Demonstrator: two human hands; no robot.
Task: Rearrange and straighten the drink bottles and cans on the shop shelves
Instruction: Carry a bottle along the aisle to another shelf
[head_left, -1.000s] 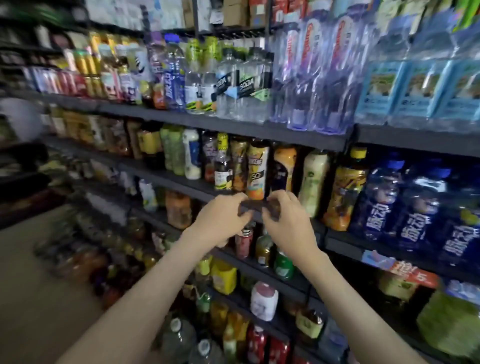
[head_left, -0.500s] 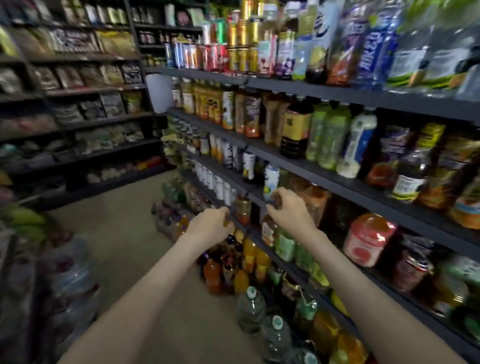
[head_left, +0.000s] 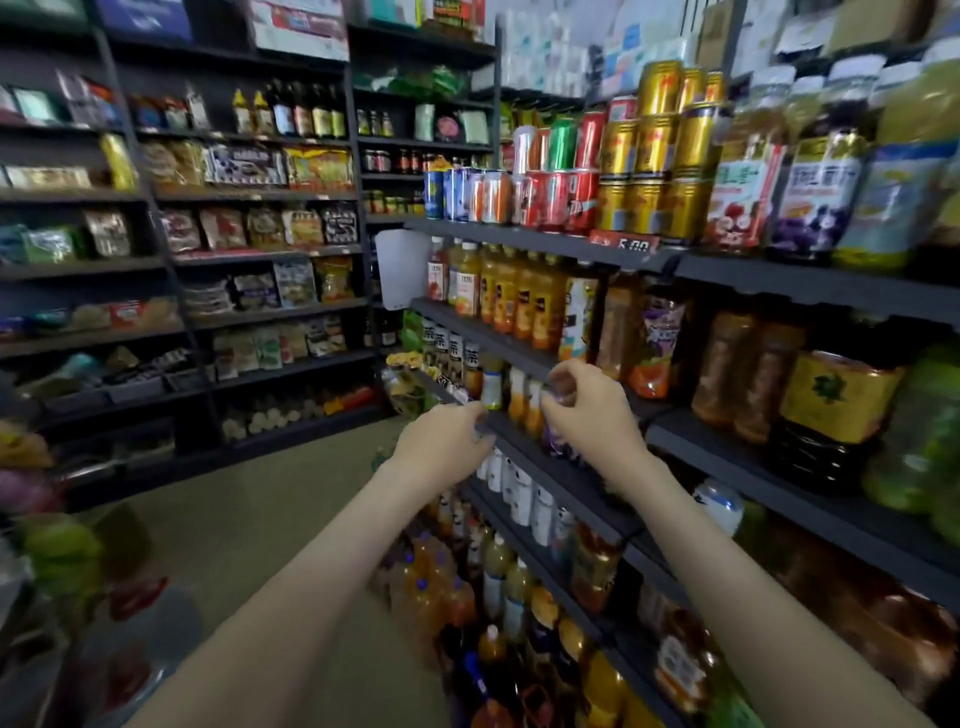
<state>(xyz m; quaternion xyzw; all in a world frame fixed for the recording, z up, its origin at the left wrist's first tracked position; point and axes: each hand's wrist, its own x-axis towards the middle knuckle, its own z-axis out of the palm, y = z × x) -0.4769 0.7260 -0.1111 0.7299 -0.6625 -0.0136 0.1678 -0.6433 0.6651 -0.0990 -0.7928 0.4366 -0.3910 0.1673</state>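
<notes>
Drink shelves run along my right side. My left hand (head_left: 441, 444) reaches forward and its fingertips pinch the front lip of the dark shelf (head_left: 524, 453) that carries small bottles (head_left: 491, 387). My right hand (head_left: 592, 410) is just to the right and a little higher. Its fingers are curled over the top of a small purple-labelled bottle (head_left: 558, 444) at the shelf front. Above stand orange juice bottles (head_left: 519, 296), and higher up red cans (head_left: 553, 200) and gold cans (head_left: 649, 156). The view is blurred, so the right hand's grip is not sharp.
White bottles (head_left: 519, 493) fill the shelf below my hands, and large orange bottles (head_left: 457, 597) stand near the floor. Snack shelves (head_left: 260, 234) line the far left wall. Beige aisle floor (head_left: 260, 519) lies between them. Blurred goods (head_left: 57, 561) crowd my near left.
My view has swung left along the aisle and moved down the shelving. Both hands travelled with it from a shelf rail to this shelf, and the right hand now sits on a bottle.
</notes>
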